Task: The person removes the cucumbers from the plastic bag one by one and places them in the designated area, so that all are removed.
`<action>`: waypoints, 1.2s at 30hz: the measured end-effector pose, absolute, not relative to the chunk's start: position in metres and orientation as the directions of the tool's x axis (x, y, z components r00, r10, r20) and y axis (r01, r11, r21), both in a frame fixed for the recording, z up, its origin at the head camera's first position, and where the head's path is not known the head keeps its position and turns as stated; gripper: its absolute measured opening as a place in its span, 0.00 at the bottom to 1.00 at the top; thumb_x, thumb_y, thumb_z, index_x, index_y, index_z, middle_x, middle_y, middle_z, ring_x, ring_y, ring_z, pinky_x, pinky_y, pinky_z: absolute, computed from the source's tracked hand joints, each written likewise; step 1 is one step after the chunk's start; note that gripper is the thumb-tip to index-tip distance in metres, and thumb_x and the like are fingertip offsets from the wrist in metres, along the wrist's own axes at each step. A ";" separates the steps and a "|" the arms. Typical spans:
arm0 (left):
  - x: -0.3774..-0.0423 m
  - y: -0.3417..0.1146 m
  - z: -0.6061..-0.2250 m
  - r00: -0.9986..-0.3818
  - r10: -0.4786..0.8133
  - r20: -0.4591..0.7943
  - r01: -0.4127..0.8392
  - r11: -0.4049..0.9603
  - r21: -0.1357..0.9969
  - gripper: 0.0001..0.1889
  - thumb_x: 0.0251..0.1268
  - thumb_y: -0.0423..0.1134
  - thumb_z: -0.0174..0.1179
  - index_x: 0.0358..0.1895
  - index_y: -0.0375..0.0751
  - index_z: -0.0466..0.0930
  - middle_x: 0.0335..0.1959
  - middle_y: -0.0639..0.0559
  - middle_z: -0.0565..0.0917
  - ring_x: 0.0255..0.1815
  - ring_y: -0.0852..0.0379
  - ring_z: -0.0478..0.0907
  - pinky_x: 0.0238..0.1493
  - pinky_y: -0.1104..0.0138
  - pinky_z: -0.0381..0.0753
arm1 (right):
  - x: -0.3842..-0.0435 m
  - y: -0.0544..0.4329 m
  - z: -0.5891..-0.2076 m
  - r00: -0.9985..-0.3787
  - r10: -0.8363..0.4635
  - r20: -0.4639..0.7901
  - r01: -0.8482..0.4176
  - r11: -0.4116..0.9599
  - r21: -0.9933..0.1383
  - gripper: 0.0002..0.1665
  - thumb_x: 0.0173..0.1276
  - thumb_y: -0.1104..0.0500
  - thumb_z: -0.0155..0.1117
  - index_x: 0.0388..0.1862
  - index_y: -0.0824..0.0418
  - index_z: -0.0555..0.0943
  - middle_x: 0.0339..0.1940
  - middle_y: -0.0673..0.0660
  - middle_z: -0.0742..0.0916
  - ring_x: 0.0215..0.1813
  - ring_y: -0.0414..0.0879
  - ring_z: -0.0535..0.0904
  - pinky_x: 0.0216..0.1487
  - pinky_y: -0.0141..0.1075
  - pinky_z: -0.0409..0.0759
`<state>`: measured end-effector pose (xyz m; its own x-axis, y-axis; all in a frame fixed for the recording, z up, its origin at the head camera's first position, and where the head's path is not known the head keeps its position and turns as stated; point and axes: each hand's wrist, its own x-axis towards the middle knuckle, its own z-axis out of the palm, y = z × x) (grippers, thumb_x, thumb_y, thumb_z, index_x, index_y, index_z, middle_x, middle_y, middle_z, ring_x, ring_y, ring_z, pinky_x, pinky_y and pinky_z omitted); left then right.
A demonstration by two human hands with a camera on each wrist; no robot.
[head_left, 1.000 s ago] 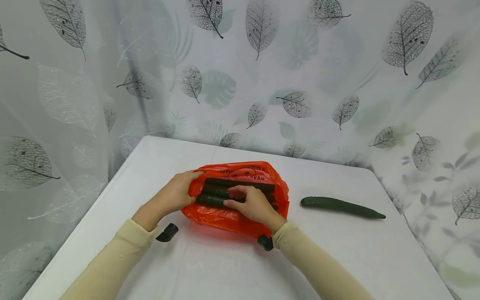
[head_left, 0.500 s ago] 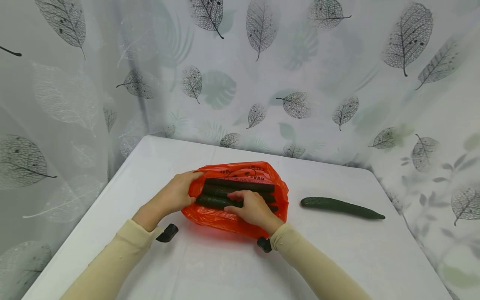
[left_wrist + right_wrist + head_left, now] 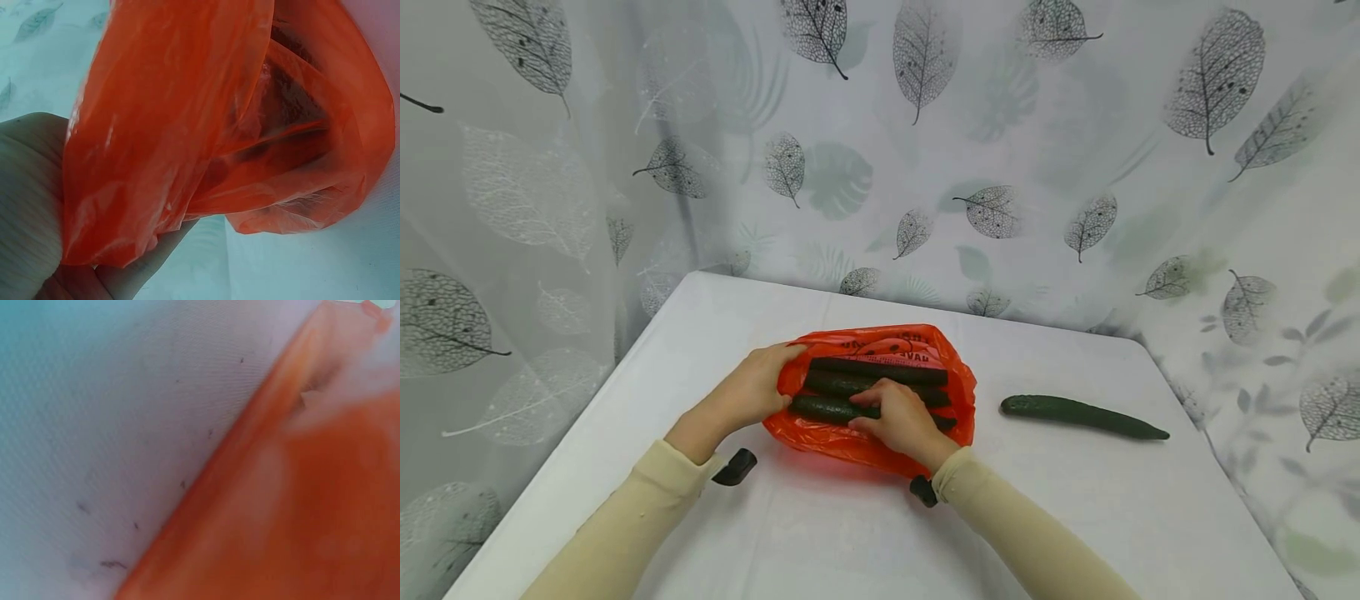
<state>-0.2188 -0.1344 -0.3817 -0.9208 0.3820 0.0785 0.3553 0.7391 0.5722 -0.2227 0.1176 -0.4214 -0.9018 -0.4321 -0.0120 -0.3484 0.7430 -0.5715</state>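
Note:
An orange-red plastic bag lies on the table with its mouth spread open. Three dark green cucumbers show side by side inside it. My left hand holds the bag's left rim; the bag film hides part of that hand in the left wrist view. Inside the mouth, my right hand grips the nearest cucumber, thumb on the near side and fingers over the far side. The middle cucumber and the far cucumber lie just beyond. The right wrist view shows only the blurred bag side and tabletop.
One more cucumber lies on the white table to the right of the bag. A leaf-patterned curtain hangs behind the table and down both sides.
My right hand has moved slightly toward me, its fingers coming down around the nearest cucumber. That cucumber has shifted a little nearer, widening the gap to the middle one. The left hand stays put.

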 end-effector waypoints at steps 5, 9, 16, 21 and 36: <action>-0.219 -0.135 -0.382 -0.921 0.382 0.081 0.357 0.741 0.569 0.37 0.53 0.22 0.69 0.70 0.27 0.68 0.65 0.32 0.75 0.64 0.33 0.72 0.65 0.42 0.71 | -0.223 0.116 -0.426 -0.894 -0.448 -0.001 -0.376 0.751 -0.542 0.23 0.60 0.51 0.79 0.55 0.49 0.89 0.44 0.47 0.85 0.50 0.47 0.79 0.54 0.46 0.76; -0.219 -0.135 -0.382 -0.920 0.382 0.082 0.358 0.740 0.569 0.37 0.52 0.22 0.69 0.70 0.27 0.68 0.65 0.32 0.75 0.64 0.33 0.72 0.65 0.43 0.72 | -0.222 0.115 -0.431 -0.876 -0.480 0.034 -0.433 0.755 -0.492 0.24 0.59 0.53 0.79 0.56 0.49 0.88 0.45 0.48 0.85 0.50 0.46 0.80 0.54 0.45 0.79; -0.218 -0.135 -0.382 -0.921 0.381 0.078 0.356 0.746 0.563 0.37 0.53 0.22 0.69 0.70 0.27 0.68 0.65 0.32 0.75 0.65 0.33 0.71 0.65 0.43 0.71 | -0.219 0.113 -0.433 -0.862 -0.502 0.068 -0.482 0.773 -0.412 0.27 0.58 0.63 0.78 0.58 0.49 0.87 0.47 0.50 0.86 0.52 0.49 0.82 0.54 0.47 0.81; -0.217 -0.135 -0.381 -0.923 0.379 0.069 0.349 0.747 0.565 0.37 0.53 0.22 0.69 0.70 0.27 0.68 0.65 0.32 0.75 0.64 0.32 0.71 0.64 0.42 0.72 | -0.218 0.114 -0.434 -0.860 -0.503 0.083 -0.491 0.773 -0.403 0.27 0.58 0.66 0.77 0.57 0.50 0.88 0.47 0.51 0.87 0.53 0.50 0.82 0.56 0.49 0.80; -0.219 -0.138 -0.379 -0.921 0.383 0.071 0.354 0.747 0.562 0.37 0.54 0.22 0.69 0.70 0.27 0.68 0.65 0.32 0.75 0.63 0.34 0.72 0.63 0.44 0.74 | -0.217 0.131 -0.420 -0.877 -0.478 0.044 -0.404 0.685 -0.606 0.26 0.61 0.64 0.76 0.58 0.48 0.87 0.53 0.49 0.86 0.59 0.47 0.80 0.60 0.46 0.79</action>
